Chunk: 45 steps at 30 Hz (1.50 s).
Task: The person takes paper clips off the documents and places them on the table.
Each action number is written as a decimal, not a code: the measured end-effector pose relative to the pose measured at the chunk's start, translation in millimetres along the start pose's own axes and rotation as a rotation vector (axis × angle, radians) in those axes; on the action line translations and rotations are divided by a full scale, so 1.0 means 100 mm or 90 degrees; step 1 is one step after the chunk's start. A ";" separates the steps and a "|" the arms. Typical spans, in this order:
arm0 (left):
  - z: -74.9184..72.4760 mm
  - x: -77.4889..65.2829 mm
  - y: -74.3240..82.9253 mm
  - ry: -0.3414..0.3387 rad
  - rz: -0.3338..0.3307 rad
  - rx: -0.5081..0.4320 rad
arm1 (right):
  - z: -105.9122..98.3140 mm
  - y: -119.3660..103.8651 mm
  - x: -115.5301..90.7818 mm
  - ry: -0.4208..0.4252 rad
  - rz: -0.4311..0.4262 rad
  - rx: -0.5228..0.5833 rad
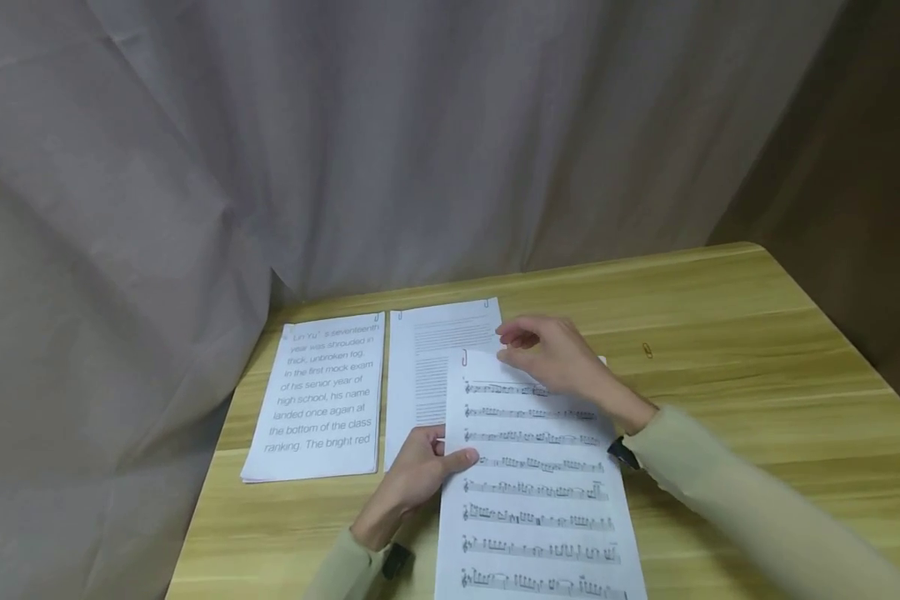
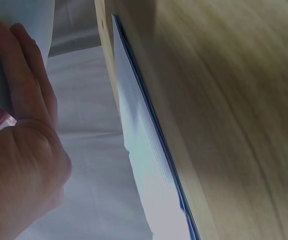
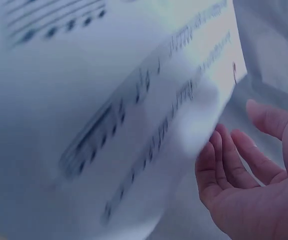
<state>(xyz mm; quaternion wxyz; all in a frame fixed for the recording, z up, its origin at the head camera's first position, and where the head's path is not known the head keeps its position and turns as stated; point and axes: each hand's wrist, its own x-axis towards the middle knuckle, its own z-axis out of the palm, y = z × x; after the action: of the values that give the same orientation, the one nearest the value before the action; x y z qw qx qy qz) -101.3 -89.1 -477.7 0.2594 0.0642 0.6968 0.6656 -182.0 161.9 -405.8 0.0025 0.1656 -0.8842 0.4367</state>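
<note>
My left hand [image 1: 420, 468] grips the left edge of a sheet of music [image 1: 536, 487], thumb on the printed face and fingers behind it. The left wrist view shows those fingers [image 2: 23, 75] lying straight along the back of the paper. A reddish paper clip [image 1: 464, 357] sits on the sheet's upper left corner. At the top edge is my right hand [image 1: 558, 354], its fingers loosely bent. In the right wrist view a gap separates thumb and fingers, with nothing pinched between them; whether the fingertips [image 3: 219, 137] touch the paper's edge I cannot tell.
On the left of the wooden table [image 1: 720, 350] lies a large-print stack [image 1: 315, 400] with a clip at its top. Beside it, partly covered, is a small-print stack [image 1: 420, 350] with clips at both top corners. A loose paper clip [image 1: 647, 350] lies to the right.
</note>
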 end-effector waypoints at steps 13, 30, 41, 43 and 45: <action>0.04 0.01 0.00 -0.005 0.005 0.034 | 0.32 -0.11 0.11 -0.038 -0.050 -0.015; 0.06 -0.01 0.02 -0.008 0.010 0.055 | 0.35 -0.13 0.12 -0.063 -0.002 -0.009; 0.05 -0.01 0.01 -0.014 0.006 0.042 | 0.35 -0.13 0.16 -0.064 0.003 -0.001; 0.05 -0.02 0.01 -0.018 0.007 0.041 | 0.35 -0.13 0.17 -0.064 0.002 0.000; 0.04 -0.02 0.01 -0.020 0.007 0.041 | 0.34 -0.12 0.18 -0.066 0.005 0.001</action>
<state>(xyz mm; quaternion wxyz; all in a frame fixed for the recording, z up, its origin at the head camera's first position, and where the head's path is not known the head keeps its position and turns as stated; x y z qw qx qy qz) -98.0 -85.9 -476.2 0.2640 0.0870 0.7136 0.6431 -190.6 123.3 -415.0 -0.0450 0.1845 -0.8836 0.4281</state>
